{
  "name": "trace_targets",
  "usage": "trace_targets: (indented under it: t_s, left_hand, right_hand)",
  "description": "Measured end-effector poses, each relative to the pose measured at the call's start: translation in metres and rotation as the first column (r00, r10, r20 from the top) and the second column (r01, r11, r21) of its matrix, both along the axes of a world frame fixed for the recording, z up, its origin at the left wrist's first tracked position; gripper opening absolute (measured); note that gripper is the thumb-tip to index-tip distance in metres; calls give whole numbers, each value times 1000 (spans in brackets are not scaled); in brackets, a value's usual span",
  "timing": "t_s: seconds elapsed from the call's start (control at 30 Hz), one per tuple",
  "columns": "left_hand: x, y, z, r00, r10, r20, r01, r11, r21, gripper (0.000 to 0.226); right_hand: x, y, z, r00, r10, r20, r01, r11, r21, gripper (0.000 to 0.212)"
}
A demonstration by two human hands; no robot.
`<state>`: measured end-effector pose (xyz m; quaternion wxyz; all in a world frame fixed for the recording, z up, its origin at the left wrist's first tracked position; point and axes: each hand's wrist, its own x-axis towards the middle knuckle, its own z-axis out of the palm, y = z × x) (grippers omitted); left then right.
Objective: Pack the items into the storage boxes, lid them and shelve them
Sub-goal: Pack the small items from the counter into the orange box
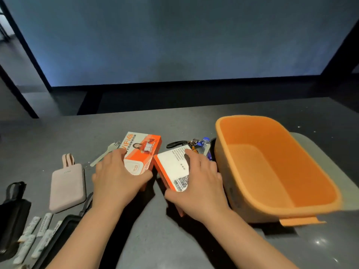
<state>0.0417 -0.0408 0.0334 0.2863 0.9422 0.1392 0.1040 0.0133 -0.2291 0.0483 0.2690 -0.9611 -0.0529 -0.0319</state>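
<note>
The left hand (116, 177) has its grip wrapped around an orange and white box (144, 152), and the right hand (198, 183) has its grip wrapped around a second box (175, 169) with a white side up. Both boxes sit side by side above the gray table (155, 239). An open orange bin (272, 167) stands just right of the right hand, and a pink pouch (67, 186) lies left of the left hand.
</note>
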Motion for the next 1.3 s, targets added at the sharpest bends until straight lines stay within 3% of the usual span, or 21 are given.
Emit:
trace_targets:
  t_s: [0.23,0.43,0.53,0.77,1.03,1.13,1.2,1.23,1.3]
  left_hand:
    - [-3,-79,46,988,-91,123,103,990,-92,82]
    - [2,-153,41,973,-190,127,206,970,-129,87]
    - [12,-170,39,971,-190,144,208,971,-122,86]
    - [29,-182,29,976,-174,129,184,980,-72,84]
    - [31,-185,25,970,-200,135,211,975,-72,84]
    - [29,-189,25,967,-195,161,211,973,-90,84]
    - [27,-195,27,963,-200,180,220,970,-100,86]
    - [26,-198,29,960,-206,187,228,969,-100,87]
    - [24,-205,32,953,-222,208,245,965,-92,88]
  right_hand:
    - [-10,-93,58,968,-160,196,158,987,27,95]
    - [17,-186,35,927,-374,-36,366,921,-135,98]
    - [44,-201,17,916,-362,-171,320,919,-230,99]
    - [101,-191,-5,889,-357,-287,231,890,-393,100]
    - [110,-195,-30,792,-387,-472,215,901,-378,104]
    - [104,-190,-12,885,-324,-334,258,939,-227,75]
    - [87,-183,8,948,-240,-207,269,955,126,56]
    - [74,-178,20,961,-187,-201,249,904,348,49]
    - [51,-169,39,958,-71,-277,246,699,672,37]
